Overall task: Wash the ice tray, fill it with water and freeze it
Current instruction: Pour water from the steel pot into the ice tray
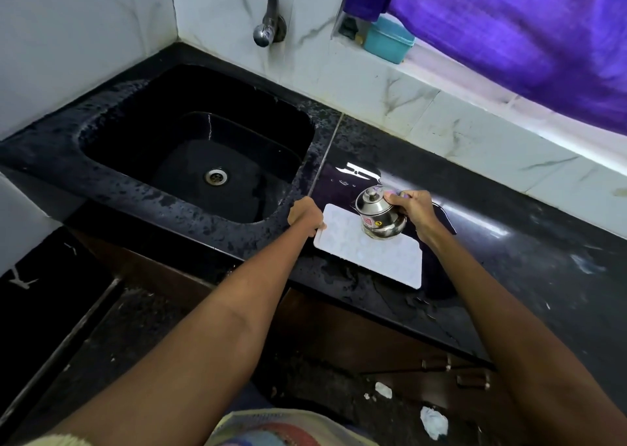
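One white ice tray lies flat on the black counter, just to the right of the sink. The left hand grips the tray at its left corner, on the side nearest the sink, with the fingers curled around the edge. The right hand holds one small steel pot with a lid and a knob on top; the pot is tilted above the far part of the tray, and I cannot tell if it touches the tray. There is a sticker on the pot's side. The sink is one black basin with one metal drain in its bottom, and its rim is wet with drops. One tap comes out of the wall behind the sink. To the right of the tap, one teal box stands on the window ledge, under one purple cloth.
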### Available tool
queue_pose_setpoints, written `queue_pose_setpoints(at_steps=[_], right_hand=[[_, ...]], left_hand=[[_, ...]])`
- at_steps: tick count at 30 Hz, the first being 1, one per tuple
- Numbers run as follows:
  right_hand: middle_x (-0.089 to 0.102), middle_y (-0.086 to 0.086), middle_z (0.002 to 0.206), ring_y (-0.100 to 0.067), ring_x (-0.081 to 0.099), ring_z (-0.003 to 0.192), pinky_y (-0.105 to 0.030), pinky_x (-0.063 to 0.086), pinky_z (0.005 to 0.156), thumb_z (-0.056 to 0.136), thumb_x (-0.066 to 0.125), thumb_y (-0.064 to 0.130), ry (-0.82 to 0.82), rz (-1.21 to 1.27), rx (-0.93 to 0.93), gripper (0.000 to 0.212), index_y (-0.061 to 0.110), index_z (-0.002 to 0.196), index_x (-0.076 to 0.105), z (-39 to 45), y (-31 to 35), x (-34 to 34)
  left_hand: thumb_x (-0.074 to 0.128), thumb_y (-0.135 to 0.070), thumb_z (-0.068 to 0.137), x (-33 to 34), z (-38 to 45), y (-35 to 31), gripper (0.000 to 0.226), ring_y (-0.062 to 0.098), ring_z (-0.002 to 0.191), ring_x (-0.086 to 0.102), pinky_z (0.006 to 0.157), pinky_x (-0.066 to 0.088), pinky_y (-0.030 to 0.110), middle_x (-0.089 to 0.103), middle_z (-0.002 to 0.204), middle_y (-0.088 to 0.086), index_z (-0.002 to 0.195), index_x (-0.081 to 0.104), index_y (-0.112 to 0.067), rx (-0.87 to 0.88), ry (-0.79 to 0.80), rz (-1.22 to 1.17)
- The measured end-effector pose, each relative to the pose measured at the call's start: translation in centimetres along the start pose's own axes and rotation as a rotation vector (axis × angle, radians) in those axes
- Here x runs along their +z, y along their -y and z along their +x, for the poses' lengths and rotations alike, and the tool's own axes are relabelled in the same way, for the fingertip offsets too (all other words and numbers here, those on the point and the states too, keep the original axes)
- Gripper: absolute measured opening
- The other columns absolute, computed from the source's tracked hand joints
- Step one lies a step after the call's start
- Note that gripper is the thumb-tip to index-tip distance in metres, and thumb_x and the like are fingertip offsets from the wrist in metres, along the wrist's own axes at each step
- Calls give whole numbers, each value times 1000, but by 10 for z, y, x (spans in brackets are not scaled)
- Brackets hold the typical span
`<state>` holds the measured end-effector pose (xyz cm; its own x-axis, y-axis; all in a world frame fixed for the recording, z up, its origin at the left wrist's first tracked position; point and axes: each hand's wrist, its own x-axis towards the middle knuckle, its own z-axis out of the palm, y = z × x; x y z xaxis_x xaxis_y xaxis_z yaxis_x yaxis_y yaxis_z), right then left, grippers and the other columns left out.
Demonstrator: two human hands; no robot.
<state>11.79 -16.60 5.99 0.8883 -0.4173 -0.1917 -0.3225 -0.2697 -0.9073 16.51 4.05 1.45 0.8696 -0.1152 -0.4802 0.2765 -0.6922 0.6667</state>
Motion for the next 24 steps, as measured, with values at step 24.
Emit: queue_pose_setpoints(at_steps=[24], right_hand=[[32,14,32,0,31,35,-20,24,46,80,69,6,-1,13,-25,56,20,44,28,-17,24,5]], left_hand=[[76,-10,80,-1,-9,-2,36,28,86,74,73,61,35,72,106,18,111,64,4,-13,-22,7]])
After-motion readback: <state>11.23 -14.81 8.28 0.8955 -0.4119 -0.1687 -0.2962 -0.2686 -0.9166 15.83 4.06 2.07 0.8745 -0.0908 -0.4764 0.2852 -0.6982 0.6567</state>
